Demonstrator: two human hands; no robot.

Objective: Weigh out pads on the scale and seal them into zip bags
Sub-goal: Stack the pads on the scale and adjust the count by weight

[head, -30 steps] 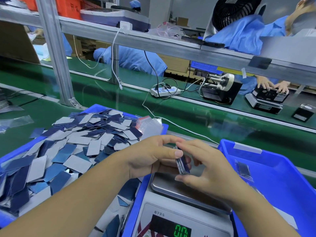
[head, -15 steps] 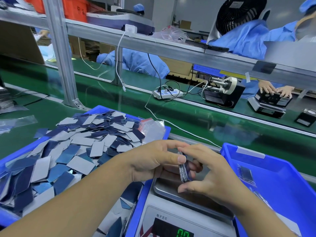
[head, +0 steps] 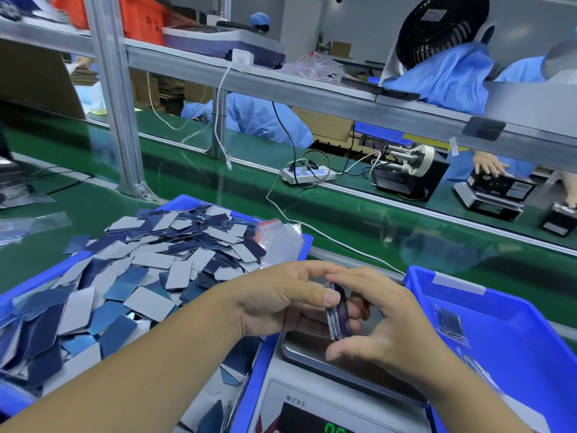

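- A small stack of pads point(head: 336, 310), dark blue and held on edge, sits pinched between two bare hands just above the steel pan of the scale point(head: 307, 351).
- The left hand point(head: 274, 303) clamps the stack with thumb tip against its near face and fingers curled behind; the right hand point(head: 384, 323) cups it from the other side, fingers arched over the top and thumb below.
- The scale's display glows green at the bottom edge, its digits cut off.
- To the left, a blue tray point(head: 18, 295) is heaped with loose blue and grey pads, with clear zip bags point(head: 279, 237) resting at its far corner.
- To the right, a second blue bin point(head: 530, 354) holds a few filled bags point(head: 449, 323).
- The bench is a green conveyor belt point(head: 359, 220) with aluminium rails; a white power strip point(head: 307, 175) and a tape dispenser point(head: 409, 170) stand beyond it.
- An aluminium shelf point(head: 312, 95) overhead carries orange crates point(head: 137, 10) and a black fan point(head: 443, 29).
- Workers in blue gowns point(head: 265, 120) sit across the line.
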